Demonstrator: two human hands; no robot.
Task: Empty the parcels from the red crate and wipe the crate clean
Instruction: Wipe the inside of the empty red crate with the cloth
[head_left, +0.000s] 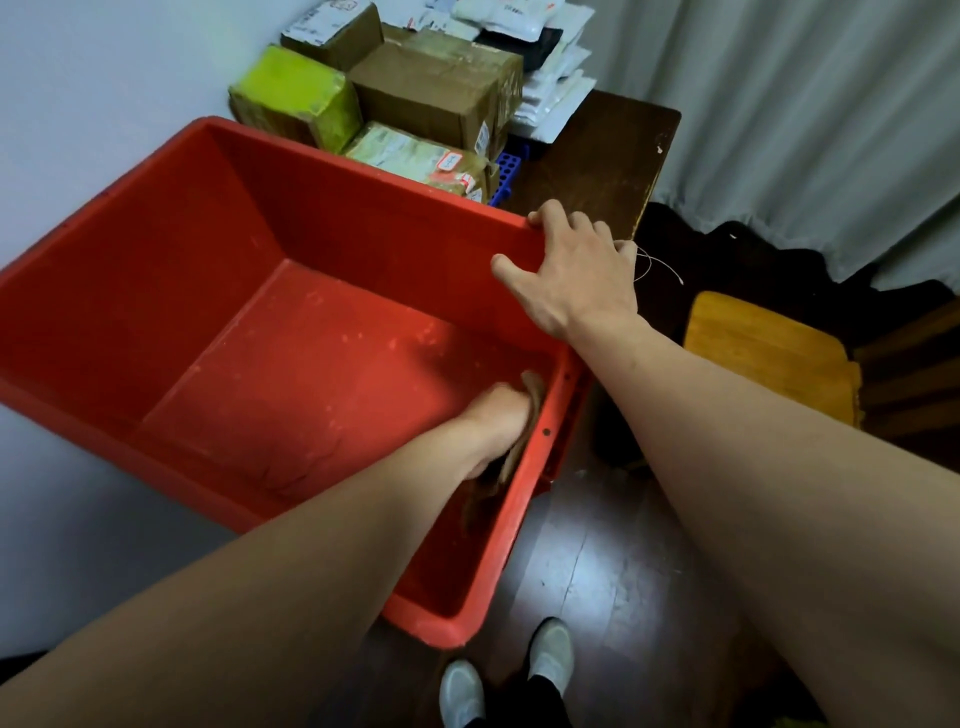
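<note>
The red crate (171, 270) fills the left and middle of the view, with no parcels inside and pale smudges on its floor. My left hand (493, 421) reaches down inside it and presses a brown cloth (522, 441) against the inner right wall near the floor. My right hand (571, 265) grips the crate's far right corner rim, thumb inside and fingers over the edge. The parcels (431, 98), brown cardboard boxes and one wrapped in yellow-green tape, are stacked on the dark wooden table (608, 156) behind the crate.
White and black mailer bags (545, 67) lie piled at the table's back. A blue plastic rack (506, 174) sits beside the boxes. An orange wooden stool (769, 353) stands to the right, a grey curtain (831, 114) hangs behind, and my shoes (506, 675) are on dark floorboards.
</note>
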